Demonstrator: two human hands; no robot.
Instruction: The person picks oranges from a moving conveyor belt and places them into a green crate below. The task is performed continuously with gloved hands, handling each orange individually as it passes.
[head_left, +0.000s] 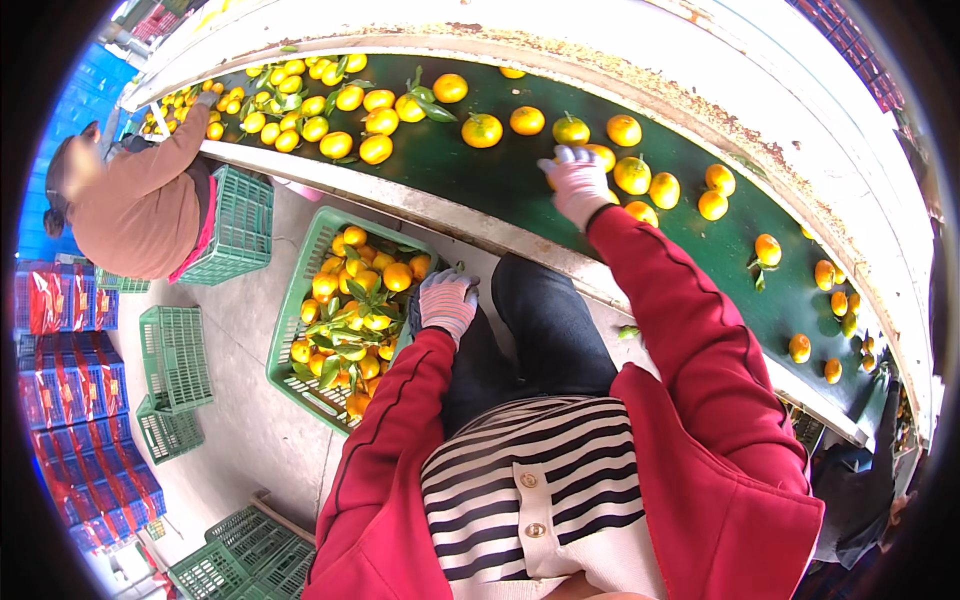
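Observation:
My right hand (581, 184), in a striped knit glove, reaches over the green conveyor belt (480, 176). Its fingers curl over mandarins, one of which (601, 155) shows beside the fingertips; whether they grip one is hidden. Close by on the belt lie a greenish mandarin (571, 130) and an orange-yellow one (632, 175). My left hand (448, 301), gloved alike, rests palm down over my leg with its fingers apart, beside the rim of a green plastic crate (289, 315). Mandarins (366, 280), some with leaves, fill much of that crate. No fruit shows in this hand.
A worn white metal rail (420, 202) edges the belt on my side. More mandarins (315, 129) cluster upstream or downstream at left, where a co-worker (142, 199) reaches in. Green crates (176, 356) and stacked blue crates (71, 375) stand on the concrete floor. Another person (851, 495) is partly visible at right.

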